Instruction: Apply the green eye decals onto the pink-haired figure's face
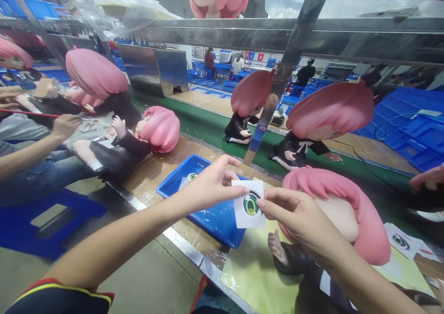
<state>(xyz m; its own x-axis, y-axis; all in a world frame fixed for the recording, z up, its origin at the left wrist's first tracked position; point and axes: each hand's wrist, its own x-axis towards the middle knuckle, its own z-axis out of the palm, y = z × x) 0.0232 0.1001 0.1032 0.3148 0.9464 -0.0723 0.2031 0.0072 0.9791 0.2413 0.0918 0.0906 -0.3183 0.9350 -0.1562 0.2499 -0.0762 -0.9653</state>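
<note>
- Clearly, the left hand (220, 180) was gripping a white card (241, 217) near its top, while the right hand (298, 212) pinched its right edge; the card stood above the right side of the blue tray (218, 226).
- It bore a printed green eye with tiny marks beneath, too small to read.
- Inside the tray lay another eye card (192, 177).
- Right of the tray, a pink-haired figure (373, 221) lay over a yellow sheet (256, 277); farther right of the tray was a printed eye sheet (402, 241).
- Left of the tray, a second figure (161, 129) lay back, and a co-worker's hand (65, 126) gripped a thin red brush (31, 113).
- Behind the tray, a metal post (286, 55) carried a small red-and-white label (262, 128), its wording illegible.
- Beyond the tray, two seated figures (326, 108) occupied a green belt (194, 113).
- Farthest behind the tray, people (306, 76) appeared among blue crates (225, 71).
</note>
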